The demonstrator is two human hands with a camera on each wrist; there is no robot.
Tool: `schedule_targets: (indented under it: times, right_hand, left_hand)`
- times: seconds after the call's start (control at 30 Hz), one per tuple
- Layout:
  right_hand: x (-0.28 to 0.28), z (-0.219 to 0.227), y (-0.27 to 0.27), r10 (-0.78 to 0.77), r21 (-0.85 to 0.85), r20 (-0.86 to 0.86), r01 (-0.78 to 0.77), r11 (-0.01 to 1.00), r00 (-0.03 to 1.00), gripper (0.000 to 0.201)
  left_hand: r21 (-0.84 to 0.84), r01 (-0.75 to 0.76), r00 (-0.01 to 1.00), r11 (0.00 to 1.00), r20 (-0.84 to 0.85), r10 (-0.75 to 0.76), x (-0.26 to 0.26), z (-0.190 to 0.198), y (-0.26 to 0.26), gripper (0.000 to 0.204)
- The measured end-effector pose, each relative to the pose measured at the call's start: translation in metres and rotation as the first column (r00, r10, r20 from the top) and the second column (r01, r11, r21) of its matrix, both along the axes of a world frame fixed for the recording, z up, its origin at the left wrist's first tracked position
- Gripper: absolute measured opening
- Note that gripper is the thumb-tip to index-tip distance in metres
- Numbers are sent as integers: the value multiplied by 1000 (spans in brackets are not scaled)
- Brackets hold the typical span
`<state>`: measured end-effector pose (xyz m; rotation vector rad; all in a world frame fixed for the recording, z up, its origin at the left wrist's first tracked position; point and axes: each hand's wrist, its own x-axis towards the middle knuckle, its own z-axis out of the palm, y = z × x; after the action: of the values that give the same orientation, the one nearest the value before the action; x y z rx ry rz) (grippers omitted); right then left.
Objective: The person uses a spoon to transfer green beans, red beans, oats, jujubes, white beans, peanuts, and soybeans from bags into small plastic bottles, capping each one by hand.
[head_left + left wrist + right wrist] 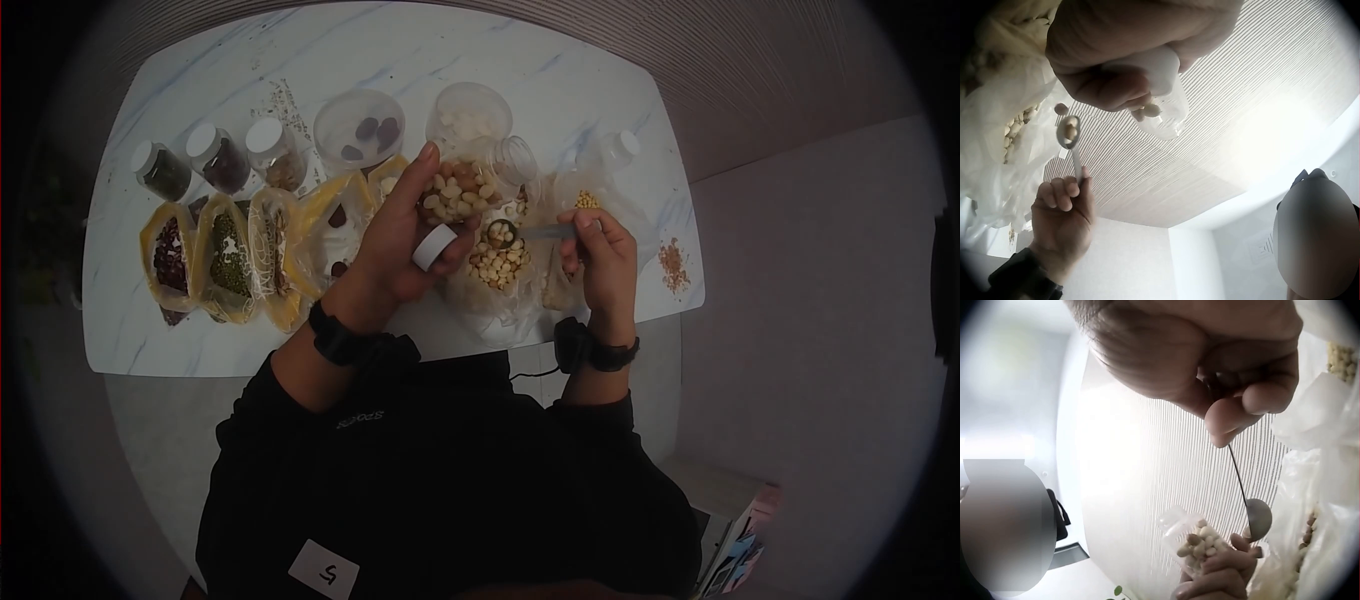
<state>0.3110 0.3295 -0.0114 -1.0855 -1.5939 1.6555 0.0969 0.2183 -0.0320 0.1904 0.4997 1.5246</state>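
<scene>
Two hands up over the table (pixel 600 80), and both are busy. The left hand (pixel 400 240) has its fingers wrapped round a clear jar (pixel 462 188), tipped on its side with the mouth facing the right hand, which looks like the angle you'd want for feeding it. It's partly filled with pale nuts, and the same hand tucks the white lid (pixel 433 247) against the palm, so nothing has to be put down. The right hand (pixel 600 260) pinches the handle of a small metal spoon (pixel 503 234) between thumb and curled fingers, and the bowl carries a few nuts, held level just beside the jar's mouth. From the left wrist view, the spoon (pixel 1067 132) sits right under the jar (pixel 1163 103), with one nut in the air beside it. Directly below the hands lies an open plastic bag (pixel 497 275) of the same pale nuts, close enough to catch spills, I'd judge. Along the back stand three capped jars (pixel 218 158) with dark and brown contents, a lidded tub (pixel 358 128) holding dark red pieces, and another clear jar (pixel 470 112) of white bits. To the left, yellow pouches (pixel 225 260) lie open, showing red and green beans. A small scatter of grains (pixel 674 265) sits at the right edge.
</scene>
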Motion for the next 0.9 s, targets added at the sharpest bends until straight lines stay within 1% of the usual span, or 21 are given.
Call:
schedule_targets:
  times: [0.03,0.07,0.17,0.2,0.27,0.33,0.4,0.43,0.5,0.53,0.6,0.63,0.7,0.73,0.77,0.83,0.87,0.9]
  right_hand:
    - [3,1,2,-9,-4,-53,8,1000,999,25]
    - [6,2,5,-7,-4,-53,7,1000,999,25]
    - [9,6,8,-50,27,-318,62,998,947,27]
    - [10,9,7,-52,27,-318,63,998,947,27]
    - [8,20,3,-76,21,-474,98,995,877,28]
    - [7,24,2,-75,48,-503,114,992,861,29]
    - [4,32,-4,-65,122,-574,164,979,816,30]
    - [2,34,-6,-65,121,-574,163,979,816,30]
    - [-3,38,-13,-50,202,-560,195,960,827,32]
    - [-6,39,-16,-50,203,-559,195,960,828,32]
    - [-12,41,-25,-58,283,-479,217,934,876,31]
    - [-16,42,-30,-58,283,-478,216,934,876,31]
    - [-23,43,-37,-65,452,-314,209,867,947,27]
    - [-23,41,-38,-16,522,-294,175,835,956,23]
    - [-24,41,-39,-15,521,-293,173,836,956,23]
    - [-24,43,-41,20,706,-225,149,693,974,22]
    - [-23,43,-41,19,706,-224,149,693,974,22]
    - [-21,43,-40,11,768,-225,171,617,974,22]
  left_hand:
    - [-3,0,1000,1000,-1,0,0,0,0,62]
    - [-5,-1,1000,1000,-2,1,0,1,0,62]
    - [-16,-8,1000,1000,-22,7,1,3,0,62]
    - [-16,-6,1000,1000,-22,6,0,3,0,62]
    - [-10,44,999,999,-20,-44,-1,0,0,51]
    - [-8,33,999,999,-26,-34,-1,3,0,51]
    - [-5,21,999,1000,-31,-21,0,3,-1,50]
    - [-18,23,999,1000,-28,-23,0,1,0,49]
    - [-28,27,999,999,-23,-28,0,1,0,49]
    - [-26,12,1000,1000,-22,-13,1,2,0,48]
    - [-24,-3,1000,1000,-21,3,1,3,-1,48]
    - [-25,6,1000,1000,-28,-7,1,3,-1,48]
    - [-25,14,999,1000,-35,-15,1,3,0,47]
    - [-23,4,999,1000,-43,-5,1,2,0,52]
    - [-23,-5,999,1000,-50,4,1,2,0,56]
    - [-28,6,998,1000,-56,-8,0,3,-2,53]
    - [-32,20,998,999,-64,-22,0,4,-2,51]
    - [-32,22,998,999,-63,-24,0,3,-1,51]
